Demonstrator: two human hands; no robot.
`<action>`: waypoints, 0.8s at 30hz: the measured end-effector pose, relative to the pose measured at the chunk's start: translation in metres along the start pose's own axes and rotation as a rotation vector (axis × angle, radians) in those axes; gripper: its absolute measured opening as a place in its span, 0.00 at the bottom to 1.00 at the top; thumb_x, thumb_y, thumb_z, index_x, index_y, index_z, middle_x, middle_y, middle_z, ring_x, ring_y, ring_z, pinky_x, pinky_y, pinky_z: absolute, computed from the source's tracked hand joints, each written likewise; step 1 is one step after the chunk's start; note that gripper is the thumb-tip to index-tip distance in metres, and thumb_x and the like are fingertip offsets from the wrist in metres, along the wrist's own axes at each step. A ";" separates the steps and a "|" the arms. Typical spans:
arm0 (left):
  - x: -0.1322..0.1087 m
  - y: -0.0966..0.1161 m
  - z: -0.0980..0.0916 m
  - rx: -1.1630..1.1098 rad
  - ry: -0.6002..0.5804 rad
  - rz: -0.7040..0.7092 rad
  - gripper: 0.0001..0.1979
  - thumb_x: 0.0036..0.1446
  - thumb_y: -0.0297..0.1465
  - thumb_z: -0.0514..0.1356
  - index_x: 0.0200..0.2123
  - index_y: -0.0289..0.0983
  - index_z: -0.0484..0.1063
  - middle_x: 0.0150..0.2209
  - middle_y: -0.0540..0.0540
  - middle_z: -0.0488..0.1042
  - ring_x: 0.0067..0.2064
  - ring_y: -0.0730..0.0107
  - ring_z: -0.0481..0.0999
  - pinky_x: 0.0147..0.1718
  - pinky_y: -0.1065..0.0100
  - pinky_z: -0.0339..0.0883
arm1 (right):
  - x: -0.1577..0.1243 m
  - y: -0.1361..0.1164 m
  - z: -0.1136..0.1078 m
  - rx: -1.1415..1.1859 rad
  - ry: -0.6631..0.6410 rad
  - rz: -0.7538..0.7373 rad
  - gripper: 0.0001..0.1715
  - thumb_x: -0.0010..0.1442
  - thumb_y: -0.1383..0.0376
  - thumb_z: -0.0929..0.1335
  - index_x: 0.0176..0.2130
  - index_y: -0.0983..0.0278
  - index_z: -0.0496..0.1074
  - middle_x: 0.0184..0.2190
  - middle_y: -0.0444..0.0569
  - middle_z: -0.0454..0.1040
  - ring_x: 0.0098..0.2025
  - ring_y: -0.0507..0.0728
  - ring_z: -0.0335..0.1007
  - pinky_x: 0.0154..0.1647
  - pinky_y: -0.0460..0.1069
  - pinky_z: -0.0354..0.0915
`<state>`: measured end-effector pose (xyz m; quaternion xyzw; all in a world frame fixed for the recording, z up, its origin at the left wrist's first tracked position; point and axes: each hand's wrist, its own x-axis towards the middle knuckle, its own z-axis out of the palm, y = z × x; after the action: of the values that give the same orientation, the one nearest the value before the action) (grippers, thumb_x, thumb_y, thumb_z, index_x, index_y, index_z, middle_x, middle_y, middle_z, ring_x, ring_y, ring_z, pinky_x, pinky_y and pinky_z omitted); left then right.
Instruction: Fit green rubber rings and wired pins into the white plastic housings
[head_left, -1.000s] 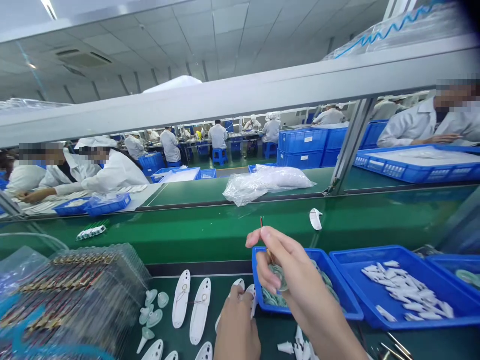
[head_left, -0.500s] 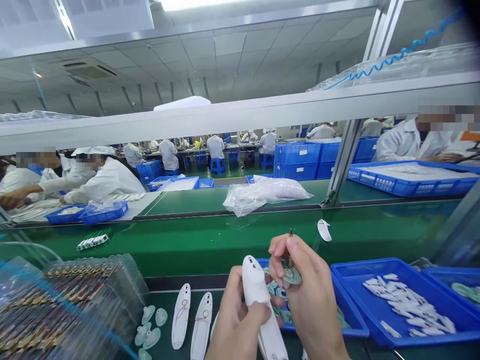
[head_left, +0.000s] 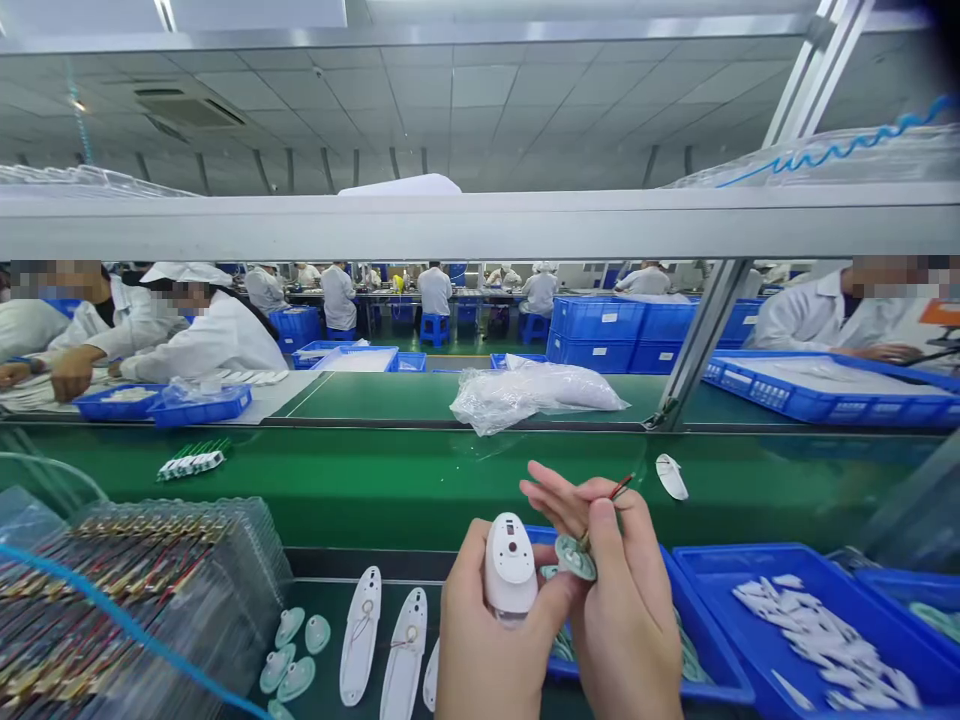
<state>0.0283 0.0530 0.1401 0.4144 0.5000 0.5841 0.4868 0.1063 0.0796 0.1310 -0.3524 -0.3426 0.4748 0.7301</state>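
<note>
My left hand (head_left: 487,640) is wrapped round a long white plastic housing (head_left: 509,565), held upright with its rounded end up. Just to its right, my right hand (head_left: 619,590) pinches a small round pale-green disc (head_left: 576,557) with red and dark wires (head_left: 619,488) sticking up from it. The disc sits right beside the housing's upper end. Both hands hover over a blue bin (head_left: 720,680) of similar green discs at the bench's front edge.
Several white housings (head_left: 361,635) and pale-green caps (head_left: 289,660) lie on the bench at left, beside a stack of clear trays (head_left: 150,590). A blue bin (head_left: 825,620) of white parts stands at right. One white shell (head_left: 671,477) lies on the green conveyor (head_left: 375,480). Other workers sit beyond.
My left hand picked up a white housing from the bench and raised it upright. My right hand brought the wired disc from over the bin to beside it. The view tilted upward.
</note>
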 end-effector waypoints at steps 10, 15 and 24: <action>0.001 -0.002 -0.001 -0.032 -0.002 0.061 0.09 0.44 0.31 0.71 0.27 0.38 0.74 0.29 0.49 0.82 0.31 0.65 0.77 0.31 0.71 0.68 | -0.005 -0.001 -0.001 -0.044 -0.057 0.008 0.18 0.67 0.47 0.68 0.36 0.57 0.67 0.48 0.52 0.83 0.53 0.61 0.77 0.32 0.45 0.74; 0.005 -0.003 -0.005 -0.066 0.058 0.097 0.09 0.45 0.32 0.72 0.27 0.37 0.75 0.26 0.51 0.79 0.26 0.70 0.72 0.27 0.71 0.64 | -0.007 -0.005 0.001 -0.139 -0.241 -0.004 0.21 0.64 0.45 0.69 0.41 0.58 0.76 0.58 0.54 0.77 0.57 0.64 0.74 0.46 0.52 0.74; 0.010 0.004 -0.012 -0.270 0.076 0.057 0.13 0.44 0.37 0.73 0.30 0.35 0.78 0.27 0.49 0.80 0.22 0.77 0.65 0.22 0.74 0.61 | -0.010 0.003 -0.001 -0.114 -0.340 0.186 0.31 0.63 0.42 0.69 0.58 0.53 0.74 0.52 0.56 0.81 0.53 0.66 0.77 0.52 0.59 0.71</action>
<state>0.0141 0.0602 0.1417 0.3369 0.4229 0.6750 0.5021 0.1027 0.0707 0.1266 -0.3383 -0.4532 0.5727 0.5935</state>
